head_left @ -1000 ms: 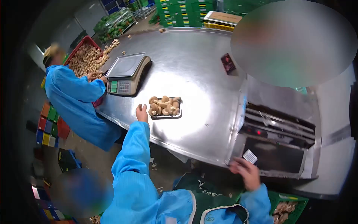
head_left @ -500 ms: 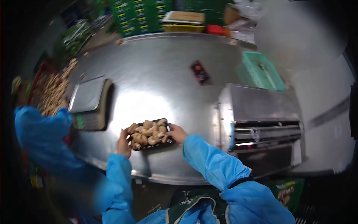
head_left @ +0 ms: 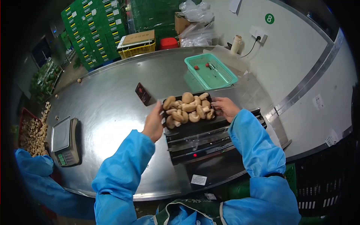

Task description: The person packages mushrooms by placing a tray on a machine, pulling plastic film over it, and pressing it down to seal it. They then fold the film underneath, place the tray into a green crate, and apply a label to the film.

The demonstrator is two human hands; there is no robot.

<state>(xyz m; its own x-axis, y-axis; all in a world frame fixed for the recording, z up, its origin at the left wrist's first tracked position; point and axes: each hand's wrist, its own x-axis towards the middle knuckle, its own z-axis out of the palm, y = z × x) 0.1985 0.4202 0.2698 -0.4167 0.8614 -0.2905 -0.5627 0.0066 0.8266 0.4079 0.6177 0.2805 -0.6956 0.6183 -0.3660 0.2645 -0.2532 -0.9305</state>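
A black tray heaped with brown mushrooms is held level between my two hands. My left hand grips its left end, with the fingers partly behind it. At the right end, my right hand closes on the rim. Beneath and just behind the tray lies a metal machine with dark slots and rollers, where a small red light glows. The tray covers the machine's upper part.
A turquoise basket stands beyond the machine, near the white wall. A phone-like dark slab rests on the steel table. Farther left are a scale, loose mushrooms and another person's blue sleeve.
Both hands have carried the mushroom tray rightward from the bare tabletop to over the machine. My view has turned to the right, bringing the wall and basket further in.
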